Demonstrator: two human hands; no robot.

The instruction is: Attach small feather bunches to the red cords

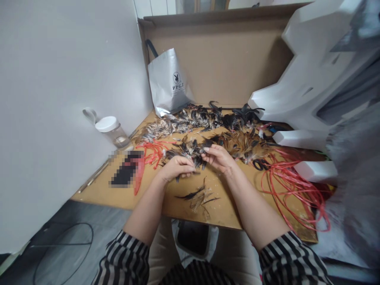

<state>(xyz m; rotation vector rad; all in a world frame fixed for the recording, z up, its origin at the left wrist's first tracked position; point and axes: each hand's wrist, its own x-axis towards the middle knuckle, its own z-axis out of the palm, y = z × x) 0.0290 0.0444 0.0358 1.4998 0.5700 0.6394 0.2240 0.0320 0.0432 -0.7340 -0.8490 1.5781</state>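
Note:
Above the table my left hand (178, 168) is closed, thumb against the fingers, with a small dark feather (196, 172) at its fingertips. My right hand (218, 157), just to the right, pinches a dark feather (203, 150) between thumb and forefinger. Behind both hands lies a pile of dark, mottled feathers (185, 148), partly hidden by them. Brown and golden feathers (240, 144) are heaped beyond my right hand. Nearer to me, a few loose thin feathers (199, 198) lie on the table.
A long row of feathers (190, 118) stretches along the back. Red plastic strips (152, 152) lie left, and a red strap tangle (292, 190) with black scissor handles (261, 164) right. A lidded jar (114, 132), silver bag (169, 85) and white foam (299, 87) border the table (160, 198). Below stands a bin (192, 237).

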